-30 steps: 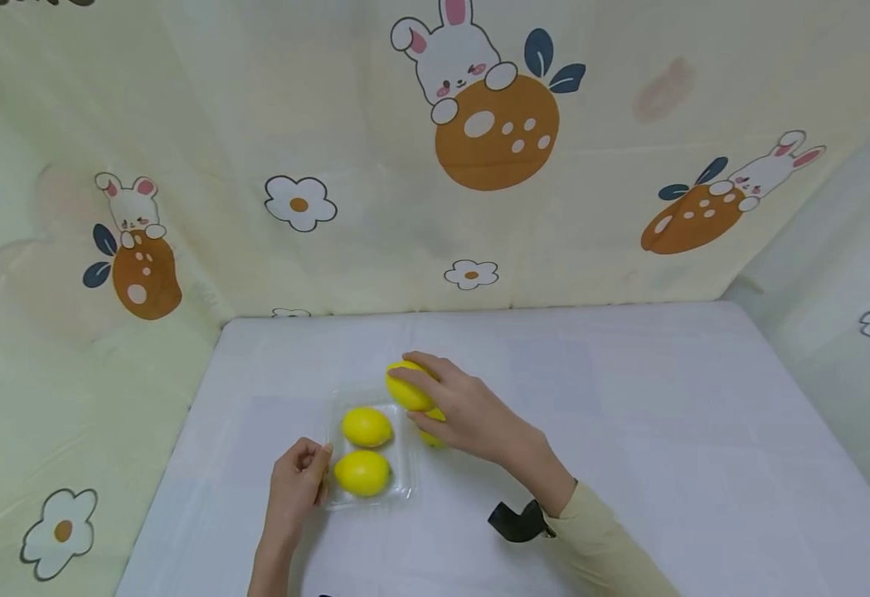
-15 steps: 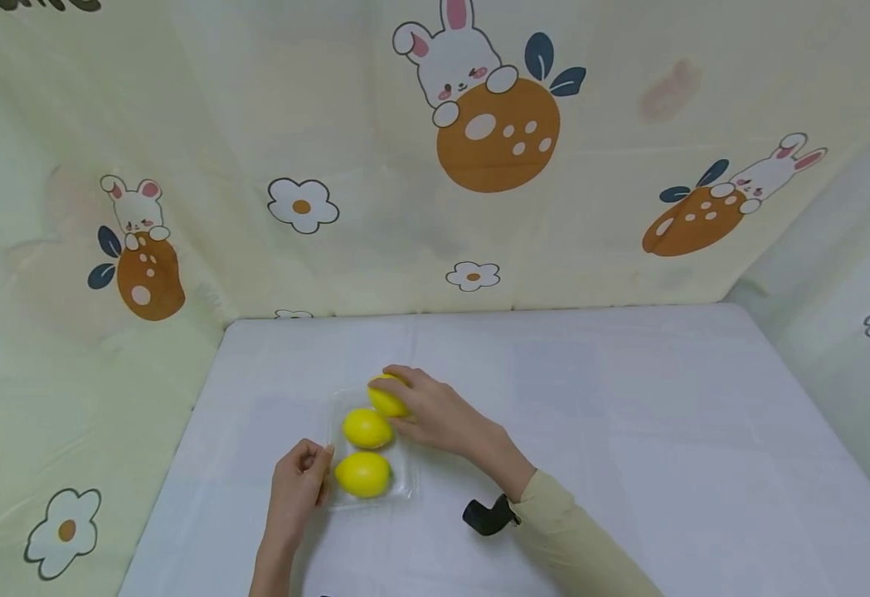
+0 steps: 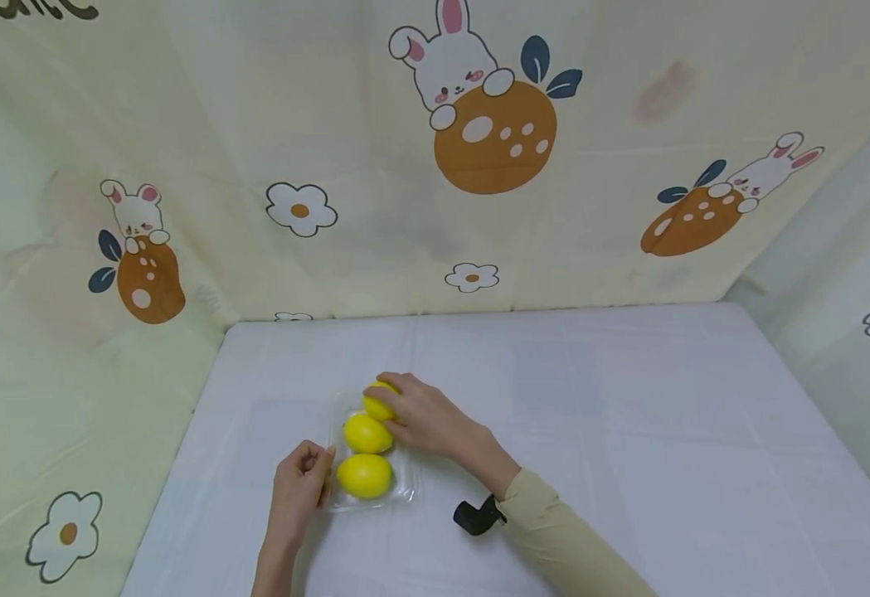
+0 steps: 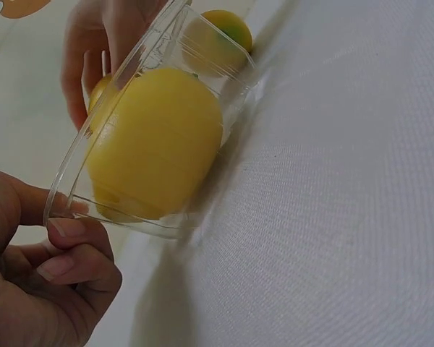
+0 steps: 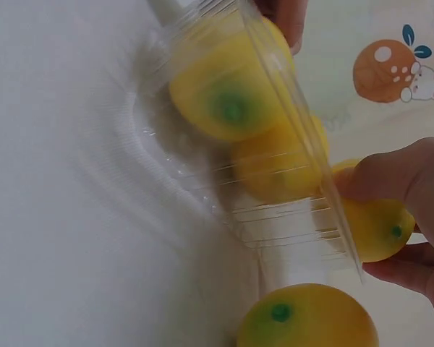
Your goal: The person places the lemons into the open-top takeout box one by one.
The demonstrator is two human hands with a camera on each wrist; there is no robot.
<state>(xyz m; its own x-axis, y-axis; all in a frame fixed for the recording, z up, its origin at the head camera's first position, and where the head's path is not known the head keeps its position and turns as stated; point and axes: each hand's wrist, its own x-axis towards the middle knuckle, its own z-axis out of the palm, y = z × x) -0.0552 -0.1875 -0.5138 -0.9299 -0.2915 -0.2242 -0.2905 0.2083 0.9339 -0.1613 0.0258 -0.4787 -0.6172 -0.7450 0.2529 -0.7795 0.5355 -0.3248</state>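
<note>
Low in the middle of the head view, a clear plastic tray (image 3: 407, 485) sits on the white table (image 3: 629, 414) with two lemons lying in it: the near lemon (image 3: 364, 475) toward the bottom of the frame and the middle lemon (image 3: 367, 433) just above it, the two almost touching. At the tray's upper end the right hand (image 3: 420, 417) curls its fingers over a third lemon (image 3: 378, 404), thumb below and fingers above, gripping it at the tray's far rim, just above the middle lemon. In the right wrist view this held lemon shows at the right of the frame, pinched between fingers and thumb just outside the tray wall, and a fourth lemon (image 5: 307, 318) lies on the table at the bottom edge, outside the tray.

The left hand (image 3: 298, 489) is at the tray's lower left corner, its fingers bent and its thumb and fingertips pinching the rim. The left wrist view, lower left, shows the thumb over the rim and the fingers curled beneath it, with the near lemon filling the tray beside them.

A curtain (image 3: 255, 124) printed with rabbits and flowers fills the upper half of the head view.
</note>
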